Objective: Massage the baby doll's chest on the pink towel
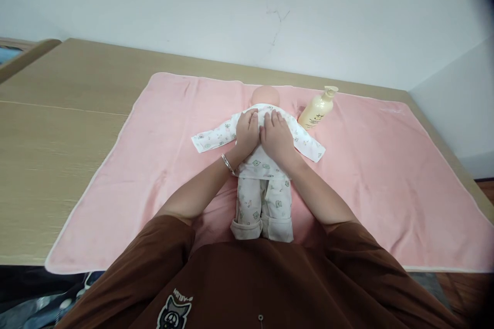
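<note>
On pink blanket (170, 128): doll (261, 165), face hidden, dressed white w/ sm. prints; L hand (247, 131), R hand (277, 136) flat, unclenched atop.

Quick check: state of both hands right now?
Left hand: open, resting on the patterned white shirt.
Right hand: open, laid on the same shirt.

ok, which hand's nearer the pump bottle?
Right. The right hand lies on the white patterned top, on the side toward the pump bottle; the left hand lies on its far side.
</note>
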### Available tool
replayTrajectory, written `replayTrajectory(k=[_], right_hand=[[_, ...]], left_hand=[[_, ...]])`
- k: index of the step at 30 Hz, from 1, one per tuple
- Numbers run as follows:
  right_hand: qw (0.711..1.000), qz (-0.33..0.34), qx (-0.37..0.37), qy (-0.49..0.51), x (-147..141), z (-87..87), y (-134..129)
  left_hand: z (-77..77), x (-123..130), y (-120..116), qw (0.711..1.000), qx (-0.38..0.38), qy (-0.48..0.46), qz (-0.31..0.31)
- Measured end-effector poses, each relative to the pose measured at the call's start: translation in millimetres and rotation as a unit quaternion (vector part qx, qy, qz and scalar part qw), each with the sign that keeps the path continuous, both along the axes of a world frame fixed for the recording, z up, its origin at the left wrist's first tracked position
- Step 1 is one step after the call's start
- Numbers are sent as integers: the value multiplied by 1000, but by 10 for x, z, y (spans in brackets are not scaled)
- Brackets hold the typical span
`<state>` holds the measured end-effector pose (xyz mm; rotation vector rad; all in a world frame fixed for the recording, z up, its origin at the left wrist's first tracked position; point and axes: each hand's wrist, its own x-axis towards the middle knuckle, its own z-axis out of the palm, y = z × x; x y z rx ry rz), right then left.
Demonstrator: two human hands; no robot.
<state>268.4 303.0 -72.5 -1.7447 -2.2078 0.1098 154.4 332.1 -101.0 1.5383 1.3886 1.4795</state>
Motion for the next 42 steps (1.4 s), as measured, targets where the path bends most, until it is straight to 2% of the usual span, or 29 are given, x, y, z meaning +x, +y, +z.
replayTrajectory(k=[2,5,7,9,11,13,16,19,21,24,26,29,32,35,42], right_hand=[[999,41,5,-14,-51,11,-56],[997,78,-15,3,33,13,53],[997,58,-29,28,146,9,187],[998,9,-38,41,223,9,272],[998,-37,-42,26,214,16,250],[998,-56,-37,-9,124,29,130],[999,-3,-12,-52,-40,47,-82],[996,78,-6,-49,-64,47,-97],[996,88,-21,-23,21,31,30],[998,36,-39,22,191,-2,254],[999,-4,-43,29,239,-9,306],[999,-30,-38,-3,146,7,171],[999,-24,-12,-33,-16,22,-50],[1000,-11,-7,-18,-51,16,-79],[996,-41,-61,53,247,-11,336]], left_hand=[[-12,-4,4,1000,-14,-22,2],[-35,-3,12,999,-17,-26,6],[-47,0,16,1000,-7,-10,3],[-53,4,14,1000,6,8,-4],[-51,7,10,1000,13,14,-7],[-41,7,11,1000,7,1,-1],[-23,-4,32,999,-18,-41,19],[-18,-19,57,998,-38,-50,29],[-25,-18,57,999,-32,-14,28],[-41,5,32,998,-4,62,18],[-44,18,21,996,7,93,14],[-33,-8,63,992,5,124,14],[-17,-84,167,982,1,188,-17],[-1,-122,221,969,-4,245,-35],[100,94,-112,929,10,369,-24]])
